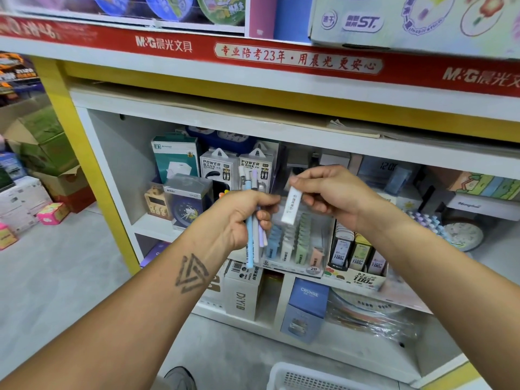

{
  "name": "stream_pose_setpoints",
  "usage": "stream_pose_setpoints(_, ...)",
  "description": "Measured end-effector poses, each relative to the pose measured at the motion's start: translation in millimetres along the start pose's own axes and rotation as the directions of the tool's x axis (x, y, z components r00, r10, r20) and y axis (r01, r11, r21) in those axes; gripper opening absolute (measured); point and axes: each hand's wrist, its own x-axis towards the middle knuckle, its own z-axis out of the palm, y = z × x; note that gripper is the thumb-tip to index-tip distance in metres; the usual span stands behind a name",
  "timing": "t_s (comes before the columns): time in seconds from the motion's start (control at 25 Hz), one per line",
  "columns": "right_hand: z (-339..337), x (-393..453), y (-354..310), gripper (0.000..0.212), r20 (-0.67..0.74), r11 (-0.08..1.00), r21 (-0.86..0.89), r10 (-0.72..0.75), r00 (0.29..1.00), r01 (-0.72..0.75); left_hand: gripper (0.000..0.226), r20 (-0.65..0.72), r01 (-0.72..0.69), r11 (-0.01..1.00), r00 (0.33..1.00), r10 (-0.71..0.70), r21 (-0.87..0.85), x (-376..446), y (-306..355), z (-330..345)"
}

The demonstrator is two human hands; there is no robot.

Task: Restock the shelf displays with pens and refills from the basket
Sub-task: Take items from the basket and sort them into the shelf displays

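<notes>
Pens (253,220) bunched upright in left hand's (242,218) fist, right hand (329,192) pinching white refill box (291,204)

You have about four pens (254,220) left of one white refill case (292,205), and two power bank boxes (236,167) behind the case.

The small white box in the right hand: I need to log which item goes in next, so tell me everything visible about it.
The small white rectangular box is slim and flat, plastic or card by its look, with small grey print running along its face. It hangs tilted, top end higher and to the right. The right hand pinches its top end between thumb and fingers. It is held above the clear display tray of pastel boxes, not touching it.
</notes>
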Motion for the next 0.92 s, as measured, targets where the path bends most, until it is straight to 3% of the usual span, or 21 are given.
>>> stream_pose_setpoints(0.24,-9.2,11.9,-1.7,0.016,0.051,0.997,0.046,0.054,0.997,-0.057,0.014,-0.114,-0.018,0.993,0.993,0.005,-0.118,2.6,3.3,-15.2)
stream_pose_setpoints(0.32,-13.2,22.7,1.2,0.008,-0.042,0.967,-0.253,-0.003,0.999,-0.008,0.013,-0.117,-0.011,0.993,0.993,-0.002,-0.115,2.3,1.5,-14.4)
stream_pose_setpoints(0.4,-19.2,38.6,8.0,0.014,-0.110,0.713,-0.700,-0.156,0.982,0.035,0.012,-0.118,-0.011,0.993,0.993,-0.003,-0.116,4.1,-0.9,-13.0)
stream_pose_setpoints(0.44,-21.6,47.1,12.5,0.018,-0.105,0.569,-0.822,-0.214,0.971,0.036,0.012,-0.117,-0.011,0.993,0.993,-0.003,-0.114,5.2,-1.9,-12.4)
stream_pose_setpoints(0.52,-24.4,61.0,22.0,0.016,-0.078,0.411,-0.910,-0.286,0.955,0.049,0.009,-0.111,-0.004,0.994,0.994,-0.009,-0.110,7.3,-3.1,-10.9)
stream_pose_setpoints(0.68,-18.9,80.2,47.4,0.022,0.044,0.243,-0.963,-0.277,0.960,0.114,0.007,-0.109,0.002,0.993,0.994,-0.016,-0.122,11.1,-3.1,-8.8)
stream_pose_setpoints(0.92,-11.0,87.4,70.7,0.023,0.030,0.366,-0.923,-0.242,0.970,0.120,0.007,-0.108,0.010,0.993,0.994,-0.023,-0.117,13.4,-4.8,-8.0)
